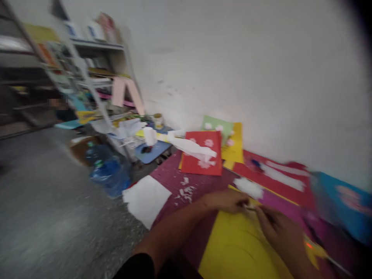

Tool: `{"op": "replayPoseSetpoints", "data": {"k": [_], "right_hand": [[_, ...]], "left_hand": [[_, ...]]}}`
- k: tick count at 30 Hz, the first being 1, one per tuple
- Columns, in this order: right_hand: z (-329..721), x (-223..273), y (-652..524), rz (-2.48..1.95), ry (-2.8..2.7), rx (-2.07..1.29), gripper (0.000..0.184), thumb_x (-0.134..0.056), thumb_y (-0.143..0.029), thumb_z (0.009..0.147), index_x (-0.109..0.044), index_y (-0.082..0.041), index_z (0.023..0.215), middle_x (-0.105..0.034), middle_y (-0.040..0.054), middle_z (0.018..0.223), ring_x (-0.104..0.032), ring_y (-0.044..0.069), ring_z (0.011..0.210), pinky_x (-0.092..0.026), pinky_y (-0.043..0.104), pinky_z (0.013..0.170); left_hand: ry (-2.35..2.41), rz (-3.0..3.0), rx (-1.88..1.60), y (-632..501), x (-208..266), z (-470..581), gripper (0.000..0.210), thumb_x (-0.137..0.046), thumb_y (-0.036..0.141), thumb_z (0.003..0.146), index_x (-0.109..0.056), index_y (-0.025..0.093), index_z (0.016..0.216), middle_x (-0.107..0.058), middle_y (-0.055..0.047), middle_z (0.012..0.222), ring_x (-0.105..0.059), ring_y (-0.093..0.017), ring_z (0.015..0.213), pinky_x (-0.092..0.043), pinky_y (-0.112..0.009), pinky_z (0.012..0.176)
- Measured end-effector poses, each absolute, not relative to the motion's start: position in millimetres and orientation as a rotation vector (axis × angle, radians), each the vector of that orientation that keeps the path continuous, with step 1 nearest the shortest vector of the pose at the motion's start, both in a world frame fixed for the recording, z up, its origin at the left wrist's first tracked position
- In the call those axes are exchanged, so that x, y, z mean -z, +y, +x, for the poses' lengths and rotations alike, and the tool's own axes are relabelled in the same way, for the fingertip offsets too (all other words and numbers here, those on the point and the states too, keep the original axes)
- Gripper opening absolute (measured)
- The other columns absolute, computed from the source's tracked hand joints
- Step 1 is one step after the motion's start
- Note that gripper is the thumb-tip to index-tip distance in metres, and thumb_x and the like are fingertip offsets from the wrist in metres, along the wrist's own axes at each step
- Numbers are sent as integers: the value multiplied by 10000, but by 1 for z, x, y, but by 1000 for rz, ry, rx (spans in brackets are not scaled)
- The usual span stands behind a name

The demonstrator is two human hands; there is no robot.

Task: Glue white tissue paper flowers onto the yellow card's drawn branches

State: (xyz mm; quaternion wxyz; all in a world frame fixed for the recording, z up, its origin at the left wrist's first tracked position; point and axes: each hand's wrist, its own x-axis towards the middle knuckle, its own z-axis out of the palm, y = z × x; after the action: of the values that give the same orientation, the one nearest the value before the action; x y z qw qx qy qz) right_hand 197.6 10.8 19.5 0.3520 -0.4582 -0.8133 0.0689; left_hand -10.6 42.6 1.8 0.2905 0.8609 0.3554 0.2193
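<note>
My left hand (232, 200) reaches in over the top of a yellow sheet (238, 248) marked with faint curved lines. Its fingers are closed in a pinch. Facing it, my right hand (280, 230) is pinched as well, with fingertips close to those of the left. Between them is a small pale piece (250, 208), too blurred to name. Just beyond the hands lies a crumpled white piece (248, 188). Right of my right hand, a yellow object with a glowing orange spot (309, 245) rests on the table, partly hidden.
A red card (203, 166) with white shapes and paper strips lies farther back on the maroon table (171, 170). White scraps (186, 192) and a white sheet (148, 199) are at left. A blue bag (345, 201) stands right. Water bottles (110, 174), shelves and a person are beyond.
</note>
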Motion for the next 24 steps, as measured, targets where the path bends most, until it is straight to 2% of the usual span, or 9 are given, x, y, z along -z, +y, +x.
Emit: {"op": "replayPoseSetpoints", "data": {"k": [2, 4, 8, 16, 21, 24], "right_hand": [[195, -26, 9, -1260, -1872, -311, 341, -546, -494, 869, -695, -196, 800, -717, 91, 739, -668, 227, 652, -505, 311, 599], [193, -28, 12, -1289, -1627, -487, 338, -553, -480, 883, -645, -187, 743, -642, 43, 611, -591, 176, 527, -455, 273, 502], [194, -26, 21, -1215, -1297, -729, 346, -592, -477, 872, -567, -184, 690, -561, -8, 575, -507, 123, 460, -412, 237, 442], [199, -18, 30, -1213, -1229, -800, 360, -623, -484, 848, -597, -162, 690, -584, 3, 575, -502, 114, 450, -390, 229, 424], [202, -19, 33, -1182, -1170, -833, 341, -641, -491, 832, -606, -165, 739, -589, -5, 594, -493, 109, 447, -385, 225, 414], [203, -22, 33, -1177, -1137, -856, 342, -650, -502, 822, -603, -171, 753, -585, -12, 592, -496, 110, 447, -395, 226, 411]], "left_hand": [[1077, 2213, -755, 45, -9, -21, 169, -506, 124, 798, -590, 183, 931, -671, -52, 903, -603, -170, 804, -444, -269, 713], [1227, 2076, -941, 54, -12, -31, 168, -469, 123, 821, -596, 176, 917, -667, -38, 875, -593, -153, 779, -439, -256, 701], [1505, 1843, -1144, 68, -15, -45, 137, -470, 138, 820, -594, 166, 870, -655, -17, 827, -582, -143, 756, -447, -250, 695], [1590, 2143, -768, 95, -17, -29, 179, -501, 137, 803, -657, 166, 886, -695, -63, 919, -610, -194, 870, -459, -291, 784], [1557, 2328, -612, 108, -12, -10, 299, -560, 129, 758, -662, 158, 1037, -681, -110, 1074, -595, -236, 1023, -447, -321, 890], [1558, 2385, -588, 110, -10, -8, 234, -527, 134, 795, -681, 161, 970, -686, -112, 1007, -592, -235, 1004, -439, -326, 891]]}}
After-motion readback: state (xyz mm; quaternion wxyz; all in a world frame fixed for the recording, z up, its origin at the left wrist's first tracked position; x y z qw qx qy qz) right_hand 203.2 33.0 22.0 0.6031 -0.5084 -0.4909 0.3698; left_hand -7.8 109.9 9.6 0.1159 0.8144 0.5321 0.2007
